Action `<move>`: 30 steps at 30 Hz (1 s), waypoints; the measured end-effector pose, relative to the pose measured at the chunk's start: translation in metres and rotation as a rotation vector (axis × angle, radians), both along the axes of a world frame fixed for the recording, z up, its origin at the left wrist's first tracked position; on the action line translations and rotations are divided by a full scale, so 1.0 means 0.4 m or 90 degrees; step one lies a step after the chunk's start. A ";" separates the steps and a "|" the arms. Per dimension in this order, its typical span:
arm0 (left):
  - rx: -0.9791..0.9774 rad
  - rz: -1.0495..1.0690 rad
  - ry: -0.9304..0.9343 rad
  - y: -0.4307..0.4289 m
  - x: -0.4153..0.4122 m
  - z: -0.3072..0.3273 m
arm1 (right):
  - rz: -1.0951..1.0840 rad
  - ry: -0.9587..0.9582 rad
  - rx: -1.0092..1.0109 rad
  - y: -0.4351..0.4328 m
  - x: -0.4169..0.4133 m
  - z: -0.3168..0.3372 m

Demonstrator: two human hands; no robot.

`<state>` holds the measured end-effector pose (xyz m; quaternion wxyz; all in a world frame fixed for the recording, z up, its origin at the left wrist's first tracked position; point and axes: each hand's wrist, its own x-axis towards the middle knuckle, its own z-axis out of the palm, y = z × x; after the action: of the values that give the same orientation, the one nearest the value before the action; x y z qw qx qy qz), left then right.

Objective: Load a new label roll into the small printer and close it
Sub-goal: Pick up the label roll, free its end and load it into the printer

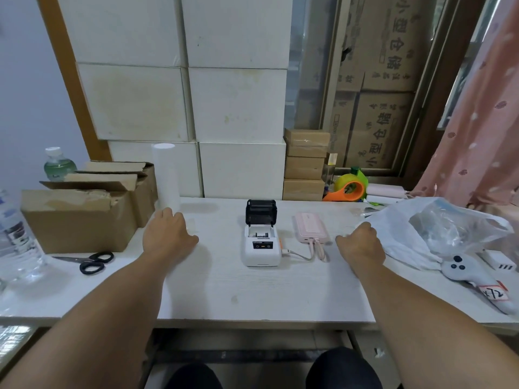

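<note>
A small white label printer (261, 244) sits mid-table with its black lid (261, 211) tipped up and the paper bay exposed. A cable links it to a pink power bank (311, 227) on its right. A tall white roll stack (166, 175) stands upright at the back left. My left hand (165, 234) rests palm down on the table just in front of that stack, holding nothing. To the printer's right, my right hand (361, 245) lies on the table, its fingers at the edge of a white plastic bag (438, 231); whether it grips the bag is unclear.
Open cardboard boxes (84, 214) and water bottles (16, 237) crowd the left; black scissors (94, 262) lie near the front left. An orange-green tape dispenser (349, 189) and small brown boxes (304, 164) stand behind. A grey handheld device (474, 279) lies at right.
</note>
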<state>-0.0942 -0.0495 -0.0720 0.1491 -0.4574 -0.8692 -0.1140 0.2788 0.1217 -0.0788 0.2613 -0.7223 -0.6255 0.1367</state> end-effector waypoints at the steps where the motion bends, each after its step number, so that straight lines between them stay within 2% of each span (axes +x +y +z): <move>1: -0.005 -0.007 0.003 -0.004 -0.005 -0.001 | -0.005 -0.010 0.029 -0.004 -0.003 0.003; 6: -0.005 -0.042 0.009 -0.019 -0.026 0.005 | 0.027 -0.042 0.154 -0.025 -0.042 0.038; 12: -0.016 -0.060 -0.059 -0.040 -0.045 0.022 | 0.123 -0.054 0.194 -0.051 -0.123 0.059; 16: -0.027 -0.080 -0.028 -0.043 -0.060 0.025 | 0.241 -0.065 0.214 -0.079 -0.205 0.061; 21: 0.004 -0.124 -0.028 -0.037 -0.056 0.013 | 0.433 -0.115 0.222 -0.128 -0.351 0.081; 27: 0.001 -0.119 -0.027 -0.044 -0.058 -0.009 | 0.575 -0.132 0.180 -0.184 -0.489 0.096; 30: 0.017 -0.113 -0.049 -0.042 -0.063 -0.010 | 0.600 -0.149 0.158 -0.205 -0.531 0.088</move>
<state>-0.1194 -0.0662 -0.0761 0.1112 -0.5256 -0.8289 -0.1559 0.0665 0.0396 -0.0437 0.1832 -0.3349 -0.9206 0.0824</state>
